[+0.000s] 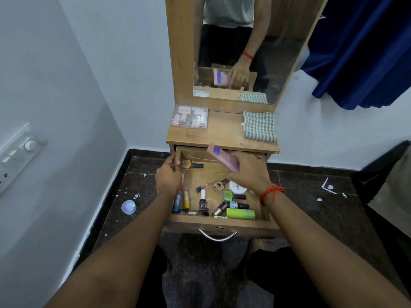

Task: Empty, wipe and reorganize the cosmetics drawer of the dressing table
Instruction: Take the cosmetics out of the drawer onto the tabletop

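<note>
Two hands at work over the open drawer (200, 221), which is pulled out from under the counter (222, 130) of the dressing table.

Left grip (169, 174): on the drawer's left side wall, near the rear, with fingers curled over the top edge of the wall.

Right grip (250, 171): closed round a flat pink box (222, 158) with a purple patch on one end. The box is tilted and held in the air above the rear right part of the drawer, clear of the drawer floor. A red thread (271, 192) is tied at this wrist. The mirror (235, 41) shows the same hold from the far side.

Drawer contents, loose and unsorted:
- gold bottle (189, 165) with a black cap, lying at rear left, just beside the left grip
- blue tube (177, 202) and yellow tube (186, 202), side by side along the left wall
- white-capped bottle (202, 199), near the middle
- white round jar (237, 187), partly under the right wrist
- green cylinder (240, 214), lying against the front wall
- several small bottles between these; labels too small to read

On the counter: a clear case (190, 117) of small cosmetics at left and a checked cloth (259, 127) at right, well apart.

On the floor: a small white cup (128, 207) left of the drawer, with scattered paper scraps.
</note>
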